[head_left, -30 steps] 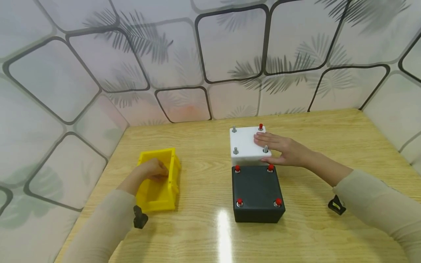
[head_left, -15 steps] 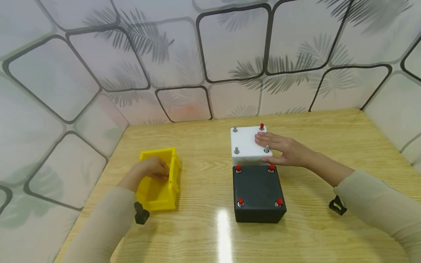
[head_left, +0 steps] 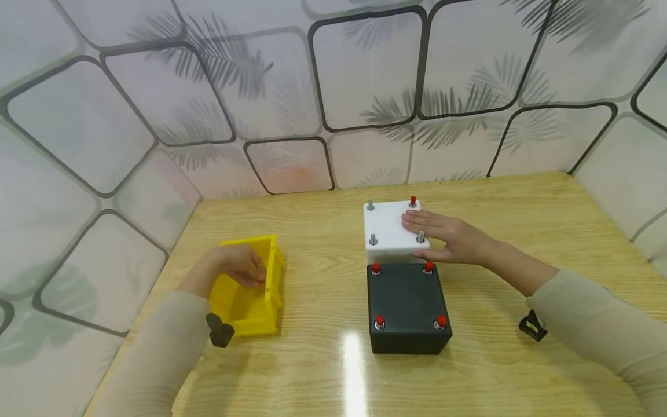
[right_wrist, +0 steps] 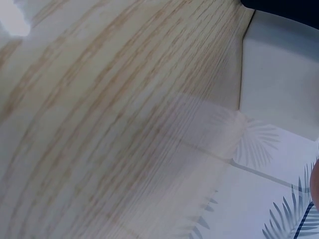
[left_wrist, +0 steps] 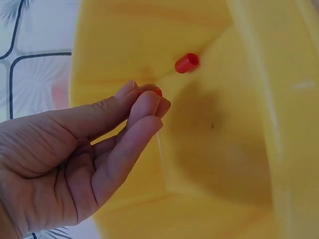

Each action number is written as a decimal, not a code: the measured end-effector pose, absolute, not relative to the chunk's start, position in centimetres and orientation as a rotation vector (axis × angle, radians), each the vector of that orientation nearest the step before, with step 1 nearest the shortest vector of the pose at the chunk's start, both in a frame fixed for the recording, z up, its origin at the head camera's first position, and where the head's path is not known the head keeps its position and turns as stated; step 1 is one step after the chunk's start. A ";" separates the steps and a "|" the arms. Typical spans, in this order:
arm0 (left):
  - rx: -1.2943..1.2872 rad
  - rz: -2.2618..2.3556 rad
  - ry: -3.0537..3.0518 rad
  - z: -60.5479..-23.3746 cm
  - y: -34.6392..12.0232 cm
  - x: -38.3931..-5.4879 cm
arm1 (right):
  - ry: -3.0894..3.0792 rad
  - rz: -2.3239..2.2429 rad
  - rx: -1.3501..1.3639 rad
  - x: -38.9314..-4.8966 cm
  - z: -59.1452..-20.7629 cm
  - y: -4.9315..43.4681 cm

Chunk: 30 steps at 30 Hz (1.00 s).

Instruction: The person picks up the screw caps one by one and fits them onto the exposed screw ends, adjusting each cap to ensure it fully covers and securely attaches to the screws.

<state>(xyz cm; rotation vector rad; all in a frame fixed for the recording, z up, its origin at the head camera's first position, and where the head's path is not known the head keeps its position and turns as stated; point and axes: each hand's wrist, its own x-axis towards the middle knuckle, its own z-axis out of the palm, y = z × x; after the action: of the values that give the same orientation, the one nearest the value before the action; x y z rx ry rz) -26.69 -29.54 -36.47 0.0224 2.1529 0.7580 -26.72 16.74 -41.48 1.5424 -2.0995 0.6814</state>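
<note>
Over the yellow bin (head_left: pixel 242 307), my left hand (head_left: pixel 239 264) pinches a small red cap (left_wrist: pixel 158 92) between thumb and fingertips, mostly hidden by the fingers. Another red cap (left_wrist: pixel 187 63) lies on its side in the bin, seen in the left wrist view. My right hand (head_left: pixel 452 238) rests with straight fingers on the right side of a white box (head_left: pixel 385 223), thumb along its front edge. Bolts stand at the white box's corners; the back right one wears a red cap (head_left: pixel 413 200), while the others show bare metal.
Directly in front of the white box sits a black box (head_left: pixel 406 292) with red caps on its corner bolts. Both boxes and the bin stand on a wood-grain table (head_left: pixel 318 301). A patterned wall covering (head_left: pixel 370 75) rises behind and at both sides.
My left hand has lifted slightly and shifted a little left over the bin, its fingertips now more visible. The right hand stays on the white box.
</note>
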 end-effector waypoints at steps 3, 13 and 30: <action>0.012 0.747 2.159 -36.2 -29.7 -26.8 | -2.089 0.688 1.540 -26.7 -41.6 16.7; 0.110 0.748 2.185 -33.7 -30.6 -26.5 | -2.045 0.698 1.559 -26.6 -41.1 16.5; 0.166 0.727 2.188 -29.9 -30.7 -26.4 | -2.038 0.703 1.547 -26.7 -41.3 16.5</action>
<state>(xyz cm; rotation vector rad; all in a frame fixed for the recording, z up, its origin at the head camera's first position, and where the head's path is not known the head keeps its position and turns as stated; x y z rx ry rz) -26.37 -30.73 -29.89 0.1655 2.1876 0.7265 -26.67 16.49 -41.28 1.5470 -2.0377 0.7028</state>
